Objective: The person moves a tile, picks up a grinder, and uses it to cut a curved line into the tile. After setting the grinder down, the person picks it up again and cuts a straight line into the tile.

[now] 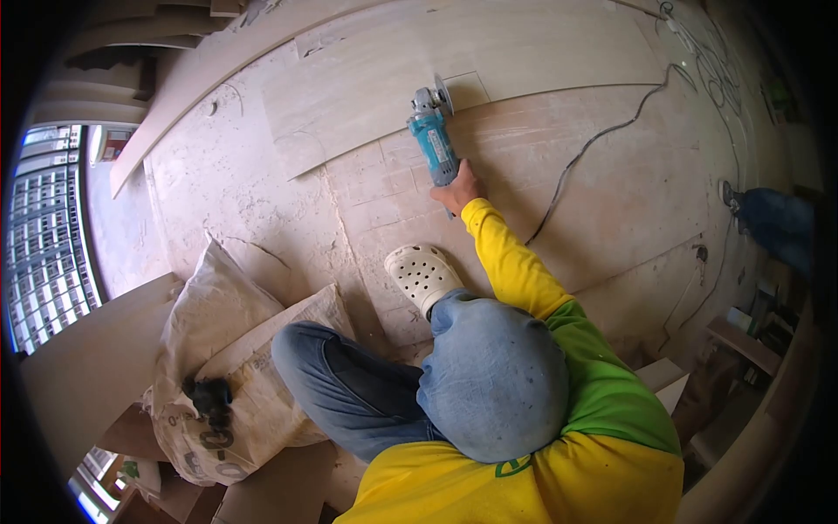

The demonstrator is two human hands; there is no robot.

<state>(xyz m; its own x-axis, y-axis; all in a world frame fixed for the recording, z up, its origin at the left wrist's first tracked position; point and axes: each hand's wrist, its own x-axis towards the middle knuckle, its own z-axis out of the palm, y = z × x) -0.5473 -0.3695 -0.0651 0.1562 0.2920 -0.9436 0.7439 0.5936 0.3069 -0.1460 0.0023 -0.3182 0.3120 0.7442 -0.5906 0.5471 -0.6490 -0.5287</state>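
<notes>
Squatting on a dusty floor [244, 175], facing a long pale board [541, 52], with a wrinkled, printed woven sack [271, 397] to the left. Holding a teal angle grinder [434, 147] beyond a perforated cream clog [419, 272], right hand [461, 188] wrapped around its rear end; disc [446, 96] above the board, beside a thin rectangular outline [484, 86]. Cannot tell the left grip's state, out of view.

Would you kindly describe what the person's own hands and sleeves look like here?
The right hand wears no glove. Its long sleeve is plain yellow along the forearm, reaching the wrist, and green higher up. The left hand is out of view, so I cannot describe it.
</notes>
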